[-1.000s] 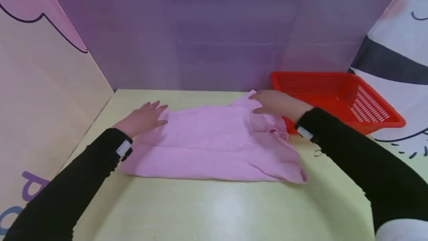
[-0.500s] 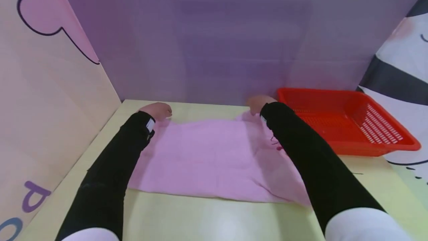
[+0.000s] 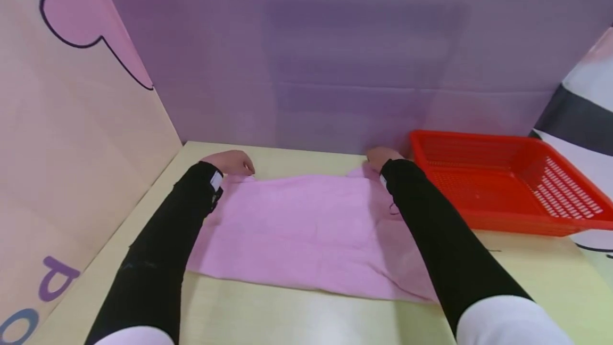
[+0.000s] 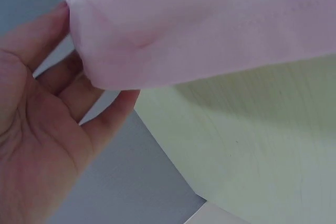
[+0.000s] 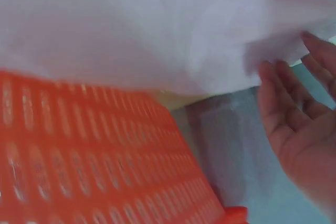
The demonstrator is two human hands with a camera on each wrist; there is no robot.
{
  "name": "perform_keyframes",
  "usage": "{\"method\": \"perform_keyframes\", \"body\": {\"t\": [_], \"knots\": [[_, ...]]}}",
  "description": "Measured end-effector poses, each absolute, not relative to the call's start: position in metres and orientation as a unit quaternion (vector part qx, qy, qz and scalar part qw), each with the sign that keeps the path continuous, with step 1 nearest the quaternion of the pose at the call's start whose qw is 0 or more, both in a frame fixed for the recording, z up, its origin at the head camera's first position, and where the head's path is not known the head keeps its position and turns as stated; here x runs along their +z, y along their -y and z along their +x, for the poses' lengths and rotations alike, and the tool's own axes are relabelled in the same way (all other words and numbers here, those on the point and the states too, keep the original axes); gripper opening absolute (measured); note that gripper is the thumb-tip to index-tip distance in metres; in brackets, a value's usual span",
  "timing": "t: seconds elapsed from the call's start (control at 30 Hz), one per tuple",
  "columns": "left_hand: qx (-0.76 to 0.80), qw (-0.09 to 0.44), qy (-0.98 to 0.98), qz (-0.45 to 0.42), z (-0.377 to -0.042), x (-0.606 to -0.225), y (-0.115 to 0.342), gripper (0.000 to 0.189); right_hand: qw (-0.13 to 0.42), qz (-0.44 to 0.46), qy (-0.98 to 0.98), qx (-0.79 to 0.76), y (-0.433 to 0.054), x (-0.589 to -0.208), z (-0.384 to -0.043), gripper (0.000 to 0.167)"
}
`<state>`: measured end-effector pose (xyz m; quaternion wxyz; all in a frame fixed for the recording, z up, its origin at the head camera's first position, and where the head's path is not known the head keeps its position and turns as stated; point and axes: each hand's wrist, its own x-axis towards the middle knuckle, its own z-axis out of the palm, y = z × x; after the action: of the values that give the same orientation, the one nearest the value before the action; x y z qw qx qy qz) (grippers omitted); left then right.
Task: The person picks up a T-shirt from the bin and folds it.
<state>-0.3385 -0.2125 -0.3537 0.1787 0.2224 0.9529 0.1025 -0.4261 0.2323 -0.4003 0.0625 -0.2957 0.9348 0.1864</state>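
A pink cloth (image 3: pixel 301 233) lies spread on the pale table, with a few creases toward its right side. At its far left corner, my left hand (image 3: pixel 232 162) has its fingers bent at the edge. The left wrist view shows that hand (image 4: pixel 47 108) gripping the corner of the cloth (image 4: pixel 173 30), some fingertips hidden behind it. My right hand (image 3: pixel 381 157) is at the far right corner, partly covered by its sleeve. In the right wrist view, the fingers of that hand (image 5: pixel 310 124) curl at the border of the cloth (image 5: pixel 157 30), thumb and fingertips touching it.
A red perforated plastic basket (image 3: pixel 503 222) stands at the back right, close beside my right forearm. Behind the pale table (image 3: pixel 268 313) rises a purple wall (image 3: pixel 311 57), and a printed panel (image 3: pixel 81 137) borders the left side.
Both hands have reached away from me to the cloth's far corners, and their spread fingers have curled there. The head view has shifted slightly, and the cloth looks flatter.
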Motion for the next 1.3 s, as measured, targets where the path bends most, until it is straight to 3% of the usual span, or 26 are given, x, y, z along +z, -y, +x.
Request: {"method": "perform_keyframes", "body": {"t": [0.2,0.4,0.67,0.97,1.3], "knots": [[0.124,0.173,-0.951,0.226,-0.345,-0.356,0.213,0.027,0.056,-0.277,-0.954,0.100,-0.238,-0.392,-0.422,0.019],[0.113,0.166,-0.954,0.222,-0.345,-0.347,0.213,0.025,0.108,-0.249,-0.962,0.032,-0.240,-0.374,-0.423,0.024],[0.127,0.149,-0.954,0.228,-0.345,-0.332,0.219,0.024,0.170,-0.140,-0.970,-0.107,-0.242,-0.318,-0.419,0.030],[0.143,0.109,-0.963,0.203,-0.344,-0.313,0.232,0.026,0.114,-0.096,-0.986,-0.072,-0.254,-0.265,-0.415,0.023],[0.162,-0.002,-0.978,0.133,-0.347,-0.304,0.248,0.023,0.068,-0.077,-0.990,-0.102,-0.261,-0.234,-0.397,0.023]]}}
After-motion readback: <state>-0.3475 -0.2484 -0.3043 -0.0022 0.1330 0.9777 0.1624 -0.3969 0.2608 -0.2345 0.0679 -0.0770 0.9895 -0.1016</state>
